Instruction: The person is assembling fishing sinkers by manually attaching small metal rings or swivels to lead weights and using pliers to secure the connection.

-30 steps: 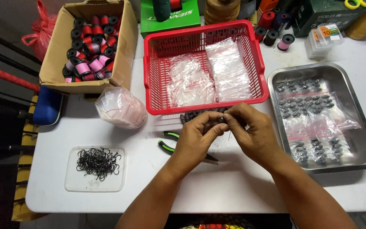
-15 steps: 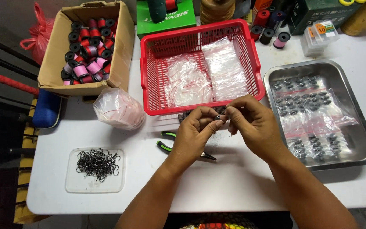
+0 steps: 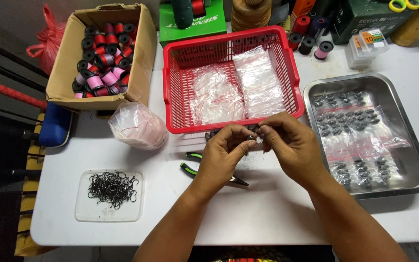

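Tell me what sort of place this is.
Probably a small workbench for assembling fishing tackle: a clear plastic tray of loose dark metal hooks, a brown cardboard box of thread spools, and a steel tray of bagged small dark pieces on a white table.

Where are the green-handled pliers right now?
In the head view, the pliers lie on the white table, under the left hand, below the red basket.

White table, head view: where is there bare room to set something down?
Bare patches on the white table: the front edge between the clear tray of dark hooks and the steel tray. Crowded along the back, around the red plastic basket and cardboard box of spools.
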